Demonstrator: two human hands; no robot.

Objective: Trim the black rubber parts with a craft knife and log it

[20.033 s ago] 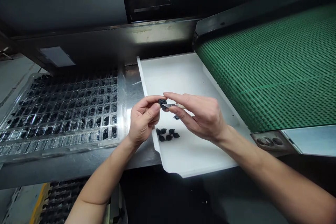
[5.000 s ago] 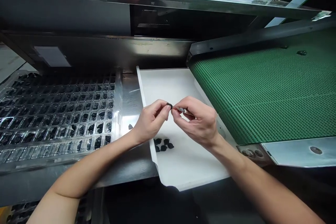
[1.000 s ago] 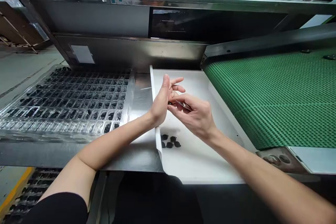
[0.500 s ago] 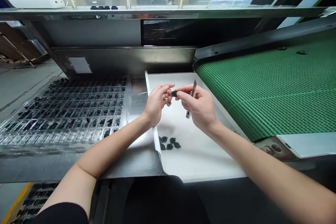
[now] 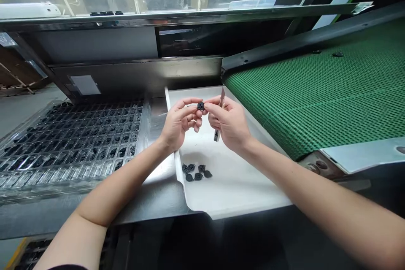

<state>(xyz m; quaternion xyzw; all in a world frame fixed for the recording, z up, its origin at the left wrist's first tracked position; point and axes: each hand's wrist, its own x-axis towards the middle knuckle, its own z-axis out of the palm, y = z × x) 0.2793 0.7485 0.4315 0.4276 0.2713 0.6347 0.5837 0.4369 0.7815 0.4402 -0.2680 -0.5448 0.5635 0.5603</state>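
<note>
A small round black part (image 5: pixel 200 106) is pinched between my two hands above the white tray (image 5: pixel 234 190). My left hand (image 5: pixel 177 124) grips its left side with thumb and forefinger. On its right side are the thumb and forefinger of my right hand (image 5: pixel 230 122), which also holds a utility knife (image 5: pixel 217 135) against the palm, blade pointing up. Several similar black parts (image 5: pixel 198 176) lie in the tray below my hands, near its left edge.
At the left, a clear compartmented tray (image 5: pixel 144 135) holds many black parts. A green mesh conveyor belt (image 5: pixel 316 97) runs along the right, with two dark parts on it. A metal shelf (image 5: pixel 190 17) crosses above, carrying small items.
The view has shifted to the right, so the scene sits further left. My left thumb and forefinger have closed on the black part, which now shows its round face more.
</note>
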